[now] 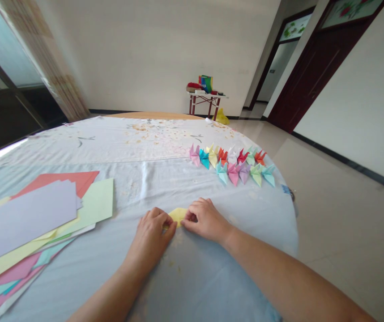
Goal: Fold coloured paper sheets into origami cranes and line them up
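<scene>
While the left hand (pixel 151 230) and the right hand (pixel 205 219) are pinching a folded yellow paper (pixel 177 216) between them (a narrow grip), thirteen paper cranes (pixel 232 164) are standing finished in two rows, and a stack of paper sheets (pixel 34 214) is lying unfolded on the tablecloth (pixel 145 179) – mixed colours throughout.

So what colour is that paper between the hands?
Yellow: the folded paper shows best in the head view.

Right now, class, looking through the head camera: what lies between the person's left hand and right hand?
A piece of folded yellow paper lies between the left hand and the right hand, pinched by both, as the head view shows.
</scene>
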The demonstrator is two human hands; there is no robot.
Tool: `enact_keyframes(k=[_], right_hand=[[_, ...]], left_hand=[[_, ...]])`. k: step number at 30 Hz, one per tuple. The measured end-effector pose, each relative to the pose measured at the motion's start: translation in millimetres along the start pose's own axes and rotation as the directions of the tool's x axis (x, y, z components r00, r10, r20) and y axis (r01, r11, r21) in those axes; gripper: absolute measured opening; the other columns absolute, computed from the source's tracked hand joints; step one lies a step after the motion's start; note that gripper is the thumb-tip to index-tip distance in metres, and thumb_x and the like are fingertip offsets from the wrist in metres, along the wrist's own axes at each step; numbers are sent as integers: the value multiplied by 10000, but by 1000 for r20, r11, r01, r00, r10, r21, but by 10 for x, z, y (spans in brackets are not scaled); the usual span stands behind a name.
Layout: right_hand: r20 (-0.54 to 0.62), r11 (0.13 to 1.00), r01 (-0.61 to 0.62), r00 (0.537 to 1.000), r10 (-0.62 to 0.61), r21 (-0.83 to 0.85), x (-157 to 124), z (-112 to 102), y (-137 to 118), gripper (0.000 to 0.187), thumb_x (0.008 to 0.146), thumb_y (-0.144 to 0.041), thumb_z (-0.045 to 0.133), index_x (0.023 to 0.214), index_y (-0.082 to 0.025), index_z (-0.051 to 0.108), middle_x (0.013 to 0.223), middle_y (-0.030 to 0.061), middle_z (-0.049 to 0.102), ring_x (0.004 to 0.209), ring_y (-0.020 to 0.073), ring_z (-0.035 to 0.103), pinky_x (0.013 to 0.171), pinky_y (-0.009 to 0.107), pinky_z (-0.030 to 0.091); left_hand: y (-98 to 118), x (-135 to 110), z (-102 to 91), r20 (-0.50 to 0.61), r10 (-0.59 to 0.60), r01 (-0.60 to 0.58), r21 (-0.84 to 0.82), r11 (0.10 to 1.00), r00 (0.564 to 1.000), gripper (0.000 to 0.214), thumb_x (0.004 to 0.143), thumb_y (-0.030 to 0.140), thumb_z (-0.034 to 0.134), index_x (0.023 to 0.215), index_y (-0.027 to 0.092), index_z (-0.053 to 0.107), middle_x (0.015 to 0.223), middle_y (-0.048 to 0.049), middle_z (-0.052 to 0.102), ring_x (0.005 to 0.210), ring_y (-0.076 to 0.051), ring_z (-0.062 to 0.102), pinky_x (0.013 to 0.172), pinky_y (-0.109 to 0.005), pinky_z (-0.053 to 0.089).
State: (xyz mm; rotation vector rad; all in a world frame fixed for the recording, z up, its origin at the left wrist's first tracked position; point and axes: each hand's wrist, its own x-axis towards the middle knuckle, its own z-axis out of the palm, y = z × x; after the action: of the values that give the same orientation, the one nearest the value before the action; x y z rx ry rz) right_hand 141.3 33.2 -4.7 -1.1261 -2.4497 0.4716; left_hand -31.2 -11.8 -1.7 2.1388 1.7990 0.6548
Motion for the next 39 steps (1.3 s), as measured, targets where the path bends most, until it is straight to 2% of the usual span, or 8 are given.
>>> enact_keyframes(k=[9,16,20,25,28,33,36,39], right_hand=[[-15,998,-50,999,50,26,3,20,5,165,755,-346,613,744,-185,577,698,-8,594,758,146,499,701,275,288],[-37,996,-93,995,93,0,4,30,-27,275,754,-464,585,743,-189,583,767,14,564,830,169,458,719,294,271],[-2,991,-132,991,132,-34,-16,-25,49,322,722,-521,586,750,-200,598,806,26,536,878,187,430,734,303,268],[38,985,-162,986,164,-52,-44,-122,145,314,702,-517,608,763,-209,608,808,23,526,873,186,427,745,304,278],[40,990,-133,990,135,-36,-40,-143,167,296,698,-498,624,778,-213,606,812,21,540,877,187,432,753,306,289],[50,1000,13,999,-14,19,-7,-164,191,360,706,-448,644,982,-224,585,876,28,572,881,184,450,761,304,310],[60,997,79,995,-79,16,4,-174,194,379,729,-444,622,1025,-212,577,848,30,588,851,178,471,760,307,313],[42,997,76,996,-76,-1,-2,-172,169,416,729,-441,619,1057,-191,565,795,26,605,820,178,493,746,307,313]], left_hand=[[-11,-9,12,-29,-10,9,-19,1000,1000,104,763,282,487,717,203,535,790,-25,543,800,-201,522,715,-346,398],[-8,-25,15,-7,-8,8,39,999,1000,102,793,295,456,792,215,519,823,-19,547,810,-204,497,710,-350,350],[-16,-40,-10,-15,-47,48,119,992,999,138,796,338,461,814,237,555,857,-20,564,838,-225,477,724,-379,305],[-65,-26,-42,21,-66,63,115,991,998,160,785,362,472,812,248,581,884,-23,573,853,-228,477,728,-384,302],[-92,0,-75,62,-72,67,80,995,996,149,770,358,487,803,258,593,890,-17,581,873,-235,494,745,-393,314],[-140,-3,-140,114,-17,17,6,1000,993,132,764,321,495,823,271,602,917,-4,587,895,-226,516,784,-398,336],[-114,-37,-187,0,16,-16,26,1000,1000,169,792,352,468,858,261,594,913,-14,586,896,-218,517,784,-377,349],[-25,-72,-221,-75,12,-8,54,999,997,249,835,394,402,774,223,572,789,-17,577,782,-188,532,722,-323,377]])
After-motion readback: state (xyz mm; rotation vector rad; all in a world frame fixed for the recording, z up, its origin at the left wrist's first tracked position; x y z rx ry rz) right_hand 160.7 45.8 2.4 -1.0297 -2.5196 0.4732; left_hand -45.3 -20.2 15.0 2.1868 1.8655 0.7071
